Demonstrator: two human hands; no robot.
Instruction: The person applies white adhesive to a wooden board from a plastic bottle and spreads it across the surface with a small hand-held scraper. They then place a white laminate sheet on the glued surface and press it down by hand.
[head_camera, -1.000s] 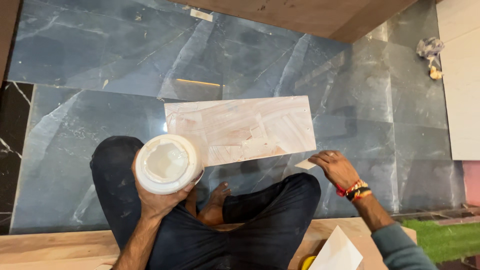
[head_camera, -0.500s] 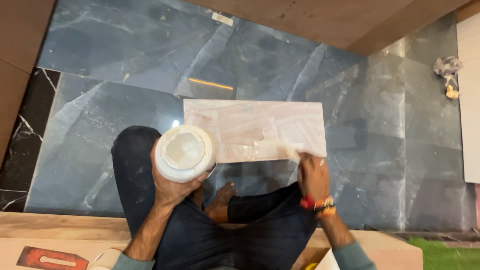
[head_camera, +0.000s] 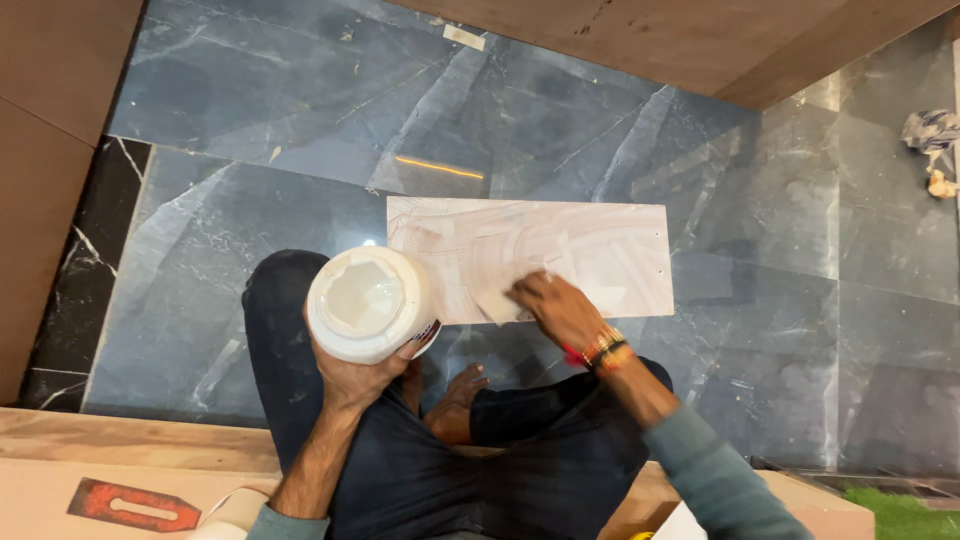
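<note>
I sit cross-legged on a blue marble floor. My left hand grips a round white tub of whitish paste from below, holding it open side up over my left knee. A long pale board smeared with paste lies flat on the floor in front of me. My right hand presses a small flat pale scraper piece onto the board's near edge. Red and orange bands circle my right wrist.
Brown wooden panels stand at the far side and at the left. A wooden plank runs behind me, with a red flat tool lying on a pale sheet. A crumpled cloth lies far right. Green turf shows at the lower right.
My right hand has moved left from the board's right corner onto the board's near edge. The view has shifted, so the tub and board sit further right in frame.
</note>
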